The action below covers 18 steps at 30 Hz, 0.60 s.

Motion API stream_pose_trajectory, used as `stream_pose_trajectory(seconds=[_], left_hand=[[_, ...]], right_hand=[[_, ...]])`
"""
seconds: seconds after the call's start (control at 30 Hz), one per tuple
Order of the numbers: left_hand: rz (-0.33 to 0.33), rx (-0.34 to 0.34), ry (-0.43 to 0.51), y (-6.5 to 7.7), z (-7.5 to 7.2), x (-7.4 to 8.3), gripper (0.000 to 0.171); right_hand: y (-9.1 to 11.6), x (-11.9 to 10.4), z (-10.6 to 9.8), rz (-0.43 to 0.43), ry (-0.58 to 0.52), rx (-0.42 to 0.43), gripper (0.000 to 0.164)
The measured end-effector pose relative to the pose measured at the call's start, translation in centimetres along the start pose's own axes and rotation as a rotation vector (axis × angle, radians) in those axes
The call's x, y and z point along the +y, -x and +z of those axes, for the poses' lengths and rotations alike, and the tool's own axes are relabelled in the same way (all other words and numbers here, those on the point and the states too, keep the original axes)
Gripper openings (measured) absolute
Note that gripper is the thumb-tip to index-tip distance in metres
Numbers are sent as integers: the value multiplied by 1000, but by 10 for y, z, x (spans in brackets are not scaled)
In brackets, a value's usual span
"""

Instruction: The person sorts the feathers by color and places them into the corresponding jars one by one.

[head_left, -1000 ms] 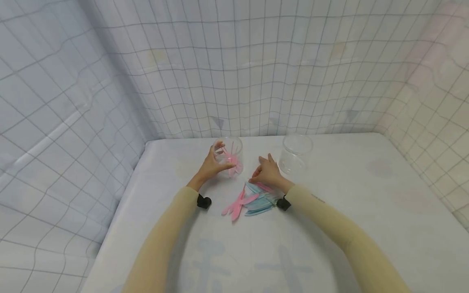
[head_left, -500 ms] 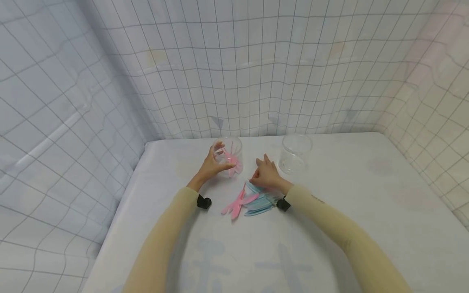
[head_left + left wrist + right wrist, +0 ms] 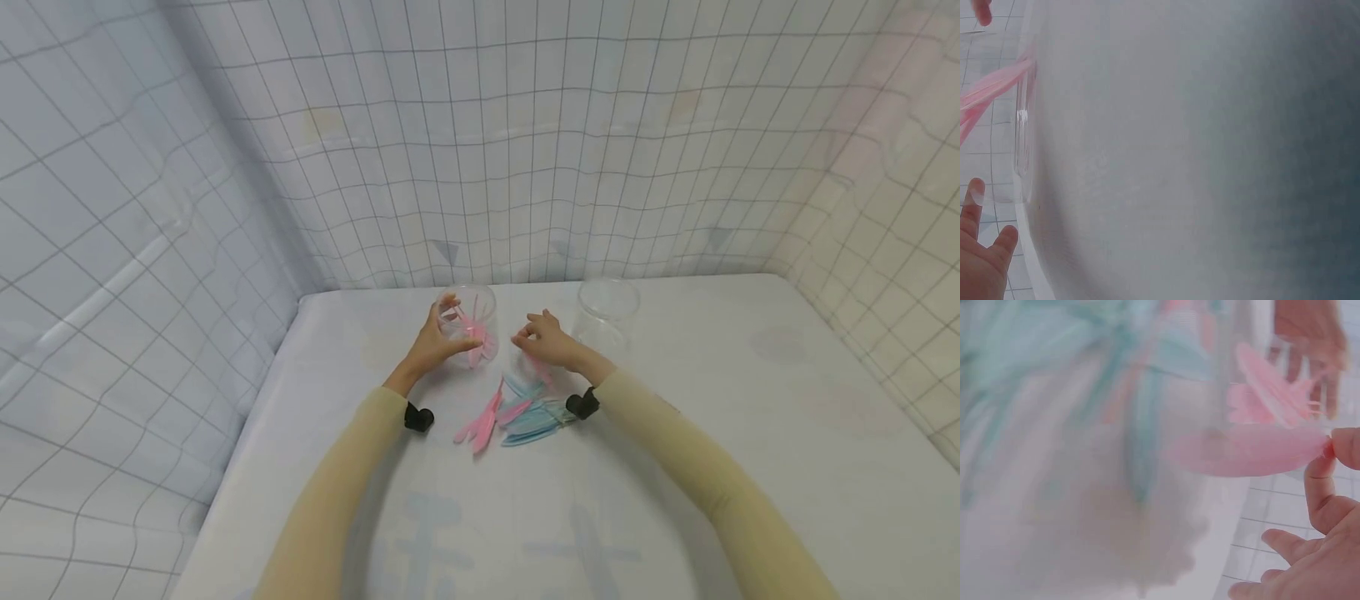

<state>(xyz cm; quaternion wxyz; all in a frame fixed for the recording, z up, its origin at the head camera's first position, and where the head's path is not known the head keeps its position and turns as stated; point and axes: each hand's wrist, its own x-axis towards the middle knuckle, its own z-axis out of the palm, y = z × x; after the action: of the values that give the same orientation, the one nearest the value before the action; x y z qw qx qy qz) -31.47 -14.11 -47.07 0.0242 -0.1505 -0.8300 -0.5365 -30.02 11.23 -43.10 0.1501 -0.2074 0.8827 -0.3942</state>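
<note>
My left hand (image 3: 433, 343) holds a clear jar (image 3: 490, 315), thumb on the near side and fingers on the far left side. Several pink feathers (image 3: 474, 335) stand inside it. To the right of that jar, my right hand (image 3: 553, 343) pinches one pink feather (image 3: 1247, 451) by its end, between thumb and forefinger. The feather hangs above the table, apart from the jar. Below my right hand lies a loose pile of blue feathers (image 3: 531, 427), with pink feathers (image 3: 486, 423) at its left side. The left wrist view shows the jar's base and part of the pink feathers through its wall.
A second clear jar (image 3: 609, 321) stands just behind and right of my right hand. White cloth covers the table (image 3: 712, 375). Grid-patterned white curtains (image 3: 525, 167) rise at the back and on both sides.
My right hand has lifted a pink feather from the pile and moved slightly up and away from it. My left hand stays on the jar.
</note>
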Motion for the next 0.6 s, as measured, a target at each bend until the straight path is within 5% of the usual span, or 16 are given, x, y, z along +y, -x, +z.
stream_pose_trajectory(seconds=[0.23, 0.6], left_hand=[[2, 6, 15, 6, 3, 3, 94], [-32, 2, 45, 17, 8, 11, 97]], right_hand=[[-2, -28, -23, 5, -290, 57, 45], [-20, -85, -32, -26, -576, 268, 38]])
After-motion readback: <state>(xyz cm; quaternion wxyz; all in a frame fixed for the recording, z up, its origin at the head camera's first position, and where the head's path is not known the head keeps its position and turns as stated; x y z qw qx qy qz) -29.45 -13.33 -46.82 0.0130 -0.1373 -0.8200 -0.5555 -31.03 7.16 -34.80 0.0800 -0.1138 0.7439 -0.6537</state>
